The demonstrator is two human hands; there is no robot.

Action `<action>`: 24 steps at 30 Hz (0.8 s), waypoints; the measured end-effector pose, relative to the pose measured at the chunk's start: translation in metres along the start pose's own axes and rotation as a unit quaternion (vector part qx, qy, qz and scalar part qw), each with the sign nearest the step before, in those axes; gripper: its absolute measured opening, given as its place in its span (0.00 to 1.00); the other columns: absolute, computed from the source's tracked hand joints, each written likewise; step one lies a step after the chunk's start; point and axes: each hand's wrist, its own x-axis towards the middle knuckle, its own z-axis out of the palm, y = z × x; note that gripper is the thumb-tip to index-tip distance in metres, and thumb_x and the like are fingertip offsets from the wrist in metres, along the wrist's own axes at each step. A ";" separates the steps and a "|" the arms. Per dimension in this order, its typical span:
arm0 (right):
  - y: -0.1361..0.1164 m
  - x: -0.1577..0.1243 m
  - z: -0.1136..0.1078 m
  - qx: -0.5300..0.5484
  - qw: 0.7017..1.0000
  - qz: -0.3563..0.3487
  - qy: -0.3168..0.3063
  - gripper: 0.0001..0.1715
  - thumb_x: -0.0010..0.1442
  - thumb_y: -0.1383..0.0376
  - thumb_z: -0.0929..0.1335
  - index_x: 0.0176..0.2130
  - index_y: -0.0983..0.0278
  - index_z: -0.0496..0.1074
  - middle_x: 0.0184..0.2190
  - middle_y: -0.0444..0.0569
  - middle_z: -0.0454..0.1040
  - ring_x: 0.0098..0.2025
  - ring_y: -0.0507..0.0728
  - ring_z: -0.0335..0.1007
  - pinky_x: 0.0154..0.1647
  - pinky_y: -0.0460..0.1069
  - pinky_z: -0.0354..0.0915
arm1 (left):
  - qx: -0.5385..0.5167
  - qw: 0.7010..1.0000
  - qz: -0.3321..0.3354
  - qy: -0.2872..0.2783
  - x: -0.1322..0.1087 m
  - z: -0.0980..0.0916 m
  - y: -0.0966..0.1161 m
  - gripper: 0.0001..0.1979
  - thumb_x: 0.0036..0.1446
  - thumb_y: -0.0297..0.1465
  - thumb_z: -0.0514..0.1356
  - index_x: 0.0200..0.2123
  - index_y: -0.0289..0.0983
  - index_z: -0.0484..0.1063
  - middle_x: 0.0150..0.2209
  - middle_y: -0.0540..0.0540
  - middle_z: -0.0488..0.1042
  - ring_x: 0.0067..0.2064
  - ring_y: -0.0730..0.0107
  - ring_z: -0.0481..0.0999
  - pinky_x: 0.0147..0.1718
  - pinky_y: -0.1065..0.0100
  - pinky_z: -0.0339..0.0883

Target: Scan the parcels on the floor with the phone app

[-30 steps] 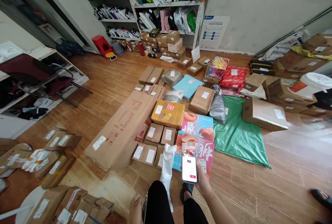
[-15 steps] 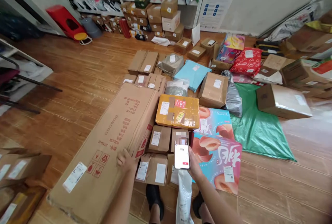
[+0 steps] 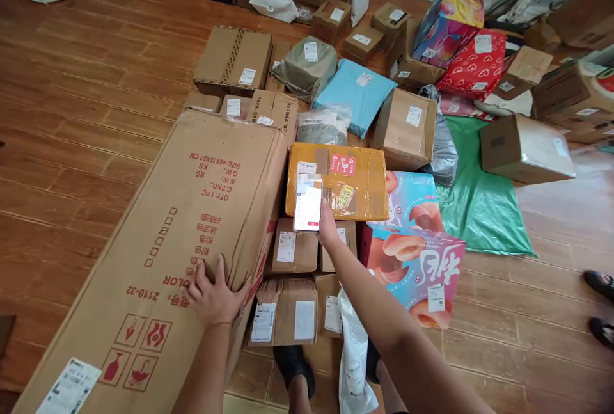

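Note:
My left hand (image 3: 211, 292) lies flat, fingers spread, on the top edge of a long brown carton (image 3: 158, 254) with red print lying on the floor. My right hand (image 3: 326, 228) holds a lit phone (image 3: 307, 204) over the label of a yellow-taped parcel (image 3: 345, 183). A white plastic bag (image 3: 355, 356) hangs by my right forearm. Small brown boxes (image 3: 292, 251) with white labels sit just below the phone. Two pink and blue peach-print boxes (image 3: 417, 267) lie to the right.
Many parcels cover the wooden floor: a light blue mailer (image 3: 357, 91), a brown box (image 3: 405, 129), a grey bag (image 3: 444, 151), a green sheet (image 3: 480, 209), a red heart-print bag (image 3: 474, 65). Another person's shoes (image 3: 599, 305) show at the right edge.
I have leaned forward and down. My right hand moved the phone up over the yellow parcel's label. My left hand slid along the long carton's edge and stays on it.

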 end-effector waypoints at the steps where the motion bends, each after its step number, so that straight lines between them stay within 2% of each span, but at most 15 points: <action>1: -0.001 0.007 0.004 0.007 1.000 0.003 -0.003 0.31 0.63 0.37 0.66 0.50 0.57 0.72 0.50 0.48 0.80 0.54 0.62 0.75 0.55 0.57 0.74 | -0.005 1.000 0.001 0.011 0.001 0.001 0.000 0.47 0.53 0.57 0.61 0.68 0.35 0.64 0.72 0.28 0.51 0.67 0.33 0.55 0.66 0.33 0.43; 5: -0.009 0.021 0.015 0.035 0.999 0.011 -0.008 0.32 0.61 0.36 0.68 0.48 0.58 0.73 0.48 0.47 0.81 0.51 0.62 0.77 0.52 0.56 0.75 | -0.015 0.999 0.009 0.034 0.003 0.001 0.003 0.46 0.54 0.57 0.61 0.68 0.35 0.64 0.71 0.27 0.52 0.68 0.32 0.55 0.66 0.32 0.45; 8: -0.015 0.024 0.019 0.027 1.000 0.006 -0.008 0.32 0.59 0.36 0.69 0.47 0.58 0.73 0.49 0.48 0.80 0.52 0.62 0.77 0.54 0.56 0.74 | -0.013 0.999 0.005 0.032 0.003 0.002 0.003 0.47 0.53 0.58 0.62 0.68 0.35 0.64 0.72 0.27 0.52 0.68 0.31 0.55 0.65 0.31 0.46; 17: -0.018 0.028 0.017 -0.010 1.000 0.020 0.011 0.30 0.61 0.37 0.69 0.47 0.58 0.74 0.50 0.48 0.80 0.56 0.61 0.74 0.59 0.56 0.71 | -0.022 1.000 0.001 0.014 0.004 0.004 0.001 0.48 0.53 0.57 0.62 0.69 0.36 0.62 0.73 0.27 0.49 0.69 0.29 0.52 0.64 0.28 0.45; 24: -0.018 0.024 0.019 0.016 1.000 0.013 -0.001 0.30 0.60 0.38 0.69 0.46 0.58 0.73 0.47 0.48 0.81 0.55 0.62 0.76 0.54 0.56 0.75 | -0.005 1.000 0.012 0.018 0.005 0.003 0.002 0.48 0.53 0.57 0.63 0.69 0.34 0.62 0.71 0.25 0.51 0.68 0.30 0.53 0.65 0.29 0.45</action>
